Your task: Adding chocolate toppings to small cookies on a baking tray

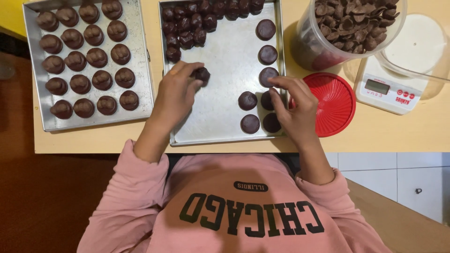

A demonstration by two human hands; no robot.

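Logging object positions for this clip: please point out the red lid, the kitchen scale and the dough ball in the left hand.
red lid [333, 100]: head view, on its ribbed top face.
kitchen scale [386, 89]: head view, on its white front panel.
dough ball [203, 74]: head view, on its dark exposed side beside the left hand's fingertips.

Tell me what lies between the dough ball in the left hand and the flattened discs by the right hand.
In the head view, only bare tray floor lies between the dough ball pinched by the left hand and the flattened discs beside the right hand.
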